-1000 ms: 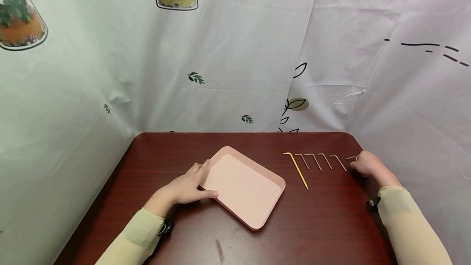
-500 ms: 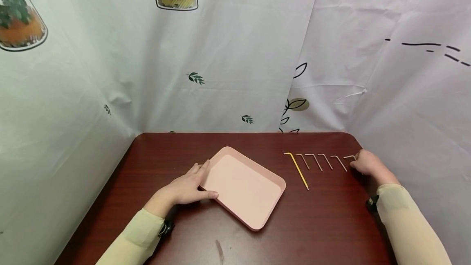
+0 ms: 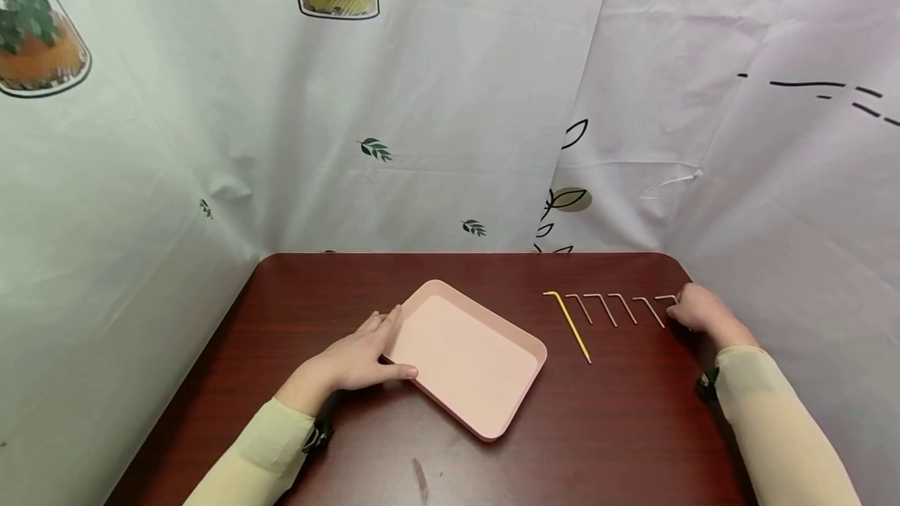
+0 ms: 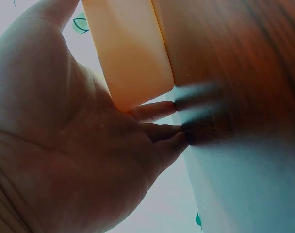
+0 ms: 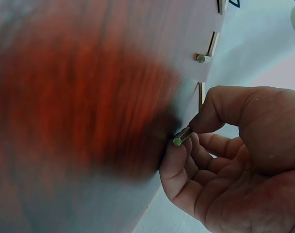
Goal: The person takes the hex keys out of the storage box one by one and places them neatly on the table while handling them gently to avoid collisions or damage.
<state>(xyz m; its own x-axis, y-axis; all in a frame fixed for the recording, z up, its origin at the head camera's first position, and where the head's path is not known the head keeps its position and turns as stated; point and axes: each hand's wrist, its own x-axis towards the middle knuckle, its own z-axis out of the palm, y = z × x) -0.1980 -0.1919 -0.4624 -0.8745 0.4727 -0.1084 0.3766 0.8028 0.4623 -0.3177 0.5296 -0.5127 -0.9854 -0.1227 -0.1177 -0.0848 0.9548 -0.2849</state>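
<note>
At the table's right edge, my right hand (image 3: 701, 309) pinches a silver hex key (image 3: 663, 298) between thumb and fingers. In the right wrist view the key's six-sided end (image 5: 177, 141) pokes out between the fingertips, and the hand covers most of its long arm in the head view. My left hand (image 3: 351, 356) rests spread against the left corner of a pink tray (image 3: 460, 358), thumb over its near rim. The left wrist view has the other fingertips (image 4: 169, 107) touching the tabletop beside the tray wall (image 4: 133, 53).
A yellow hex key (image 3: 573, 330) and several silver hex keys, among them one nearest the right hand (image 3: 653, 313), lie in a row right of the tray. The dark red table (image 3: 576, 443) is walled by white printed cloth (image 3: 450, 123).
My right hand has shifted slightly away from me and left, moving the pinched hex key so its short arm lies closer to the row. The left hand and tray have stayed put.
</note>
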